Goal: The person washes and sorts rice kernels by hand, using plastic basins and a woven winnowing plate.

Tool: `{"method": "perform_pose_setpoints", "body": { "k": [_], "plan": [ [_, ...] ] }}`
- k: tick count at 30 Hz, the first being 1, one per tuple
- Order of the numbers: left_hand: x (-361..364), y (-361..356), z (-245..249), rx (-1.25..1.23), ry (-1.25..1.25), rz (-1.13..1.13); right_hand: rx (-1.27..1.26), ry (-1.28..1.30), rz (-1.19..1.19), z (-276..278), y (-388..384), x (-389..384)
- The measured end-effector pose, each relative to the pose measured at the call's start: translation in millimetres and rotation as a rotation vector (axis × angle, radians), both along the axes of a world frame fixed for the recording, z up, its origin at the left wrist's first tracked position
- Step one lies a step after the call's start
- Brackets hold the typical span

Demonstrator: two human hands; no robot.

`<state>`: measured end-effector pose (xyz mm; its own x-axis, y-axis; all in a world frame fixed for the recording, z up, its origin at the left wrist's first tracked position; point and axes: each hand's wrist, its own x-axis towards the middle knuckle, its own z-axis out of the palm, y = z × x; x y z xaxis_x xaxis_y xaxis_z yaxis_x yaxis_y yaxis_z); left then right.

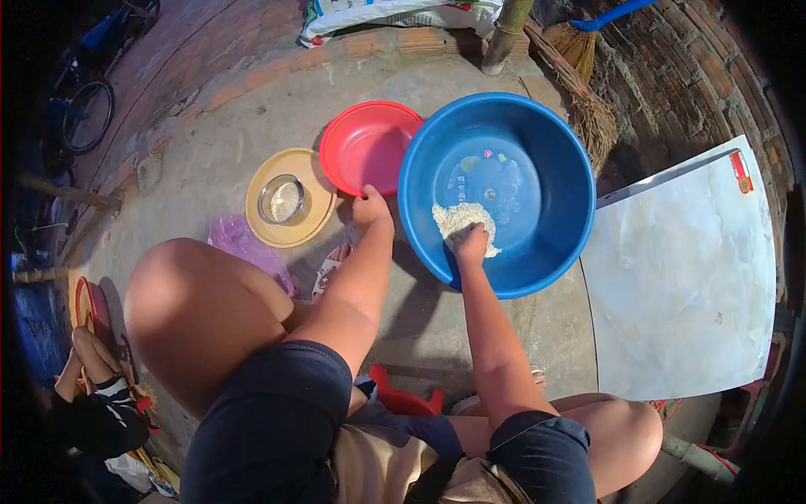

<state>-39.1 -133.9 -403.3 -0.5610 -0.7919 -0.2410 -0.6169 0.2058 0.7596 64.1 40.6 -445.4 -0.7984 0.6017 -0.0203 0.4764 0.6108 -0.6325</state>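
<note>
Left hand: the left hand (372, 207) is closed in a fist over the near-left rim of the large round blue plastic basin (550, 168), with the fingers wrapped tight on the edge.
Right hand: the right hand (470, 244) is down inside the basin, knuckles up and fingers bent into the grain. The tips are buried, so I cannot tell whether they have closed on any of it.
Grain: a small loose heap of pale grain (453, 217) lies on the basin's floor. It touches the right fingers and spreads away from them, ahead and slightly left, toward the basin's middle.
Long axis: the heap is a rough patch, a little wider across than it is deep, with no marked direction.
Nearer hand: the right hand is on the grain. The left hand is outside the wall, with the rim between it and the heap.
Basin's seat: it stands on the grey concrete floor (252, 126), just ahead of the person's knees.
Left of the left fingers: a round red plastic plate (365, 147) lies just beside the basin. Past it, a round yellow plastic plate (267, 227) carries a small steel bowl (282, 200).
Right of the right fingers: a white marbled slab (680, 277) lies flat beside the basin's far side.
Beyond the basin: a straw broom (588, 109) lies by the brick wall.
</note>
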Motion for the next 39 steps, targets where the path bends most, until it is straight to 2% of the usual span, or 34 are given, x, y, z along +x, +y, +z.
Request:
{"method": "perform_pose_setpoints", "body": {
  "k": [2,4,6,7,9,10,12,14,16,17,19,21,23,26,29,31,32,34,36,38,39],
  "plan": [
    [7.9,8.7,5.2,0.051,-0.095,-0.066,-0.038,-0.021,-0.011,-6.3,4.9,-1.8],
    [8.0,14.9,4.4,0.106,-0.073,-0.030,-0.082,-0.043,-0.025,-6.5,7.7,-2.2],
    [-6.7,18.5,-5.5,0.329,0.041,0.179,-0.061,-0.039,-0.070,-6.3,9.6,-2.5],
    [-11.1,20.3,7.3,0.330,0.041,0.177,-0.060,-0.039,-0.072,-1.4,9.3,-3.0],
    [-20.2,25.8,40.6,0.189,0.285,0.176,-0.071,-0.135,-0.063,8.0,11.1,-4.3],
    [-21.0,30.5,62.8,0.192,0.285,0.175,-0.068,-0.134,-0.064,9.0,13.2,-4.2],
    [-22.8,44.0,101.5,-0.025,0.368,0.002,-0.061,-0.102,-0.075,9.2,15.4,-5.4],
    [-27.4,64.2,109.1,0.054,0.649,-0.204,-0.081,-0.075,-0.099,17.8,11.1,-5.1],
    [-19.1,88.0,112.7,0.061,0.678,-0.481,-0.097,-0.051,-0.122,21.2,5.5,-3.9],
    [-14.2,96.9,104.9,0.112,0.638,-0.675,-0.001,-0.051,-0.152,21.0,1.9,-2.3],
    [-6.6,109.1,72.7,0.023,0.178,-0.953,0.099,-0.052,-0.187,25.8,-6.9,2.7],
    [4.5,107.9,25.3,-0.053,0.052,-0.992,0.198,-0.126,-0.360,48.3,-18.0,12.1],
    [13.6,95.7,-6.2,0.007,-0.112,-0.977,0.180,-0.131,-0.430,45.6,-16.9,16.4],
    [31.6,90.1,-27.4,0.020,-0.123,-0.946,0.175,-0.100,-0.502,29.1,-13.6,20.8],
    [46.4,101.2,-58.2,0.061,-0.198,-0.947,0.188,-0.005,-0.451,15.2,-9.1,20.2],
    [56.5,102.4,-63.4,0.102,-0.245,-0.984,0.063,0.152,-0.357,4.2,-5.2,18.0],
    [61.2,104.7,-65.5,0.103,-0.246,-0.983,0.064,0.151,-0.355,-1.0,-3.8,17.3],
    [70.5,111.1,-63.2,0.467,-0.248,-0.805,-0.287,0.166,-0.389,-6.2,-4.0,16.0],
    [74.1,112.2,-57.6,0.557,-0.271,-0.783,-0.304,0.192,-0.386,-9.6,-8.2,15.4],
    [75.9,112.7,-48.8,0.840,-0.295,-0.639,-0.316,0.217,-0.384,-9.9,-10.0,15.6],
    [75.8,113.1,-47.1,0.842,-0.296,-0.638,-0.408,0.219,-0.392,-5.9,-9.8,15.2]
  ]
}}
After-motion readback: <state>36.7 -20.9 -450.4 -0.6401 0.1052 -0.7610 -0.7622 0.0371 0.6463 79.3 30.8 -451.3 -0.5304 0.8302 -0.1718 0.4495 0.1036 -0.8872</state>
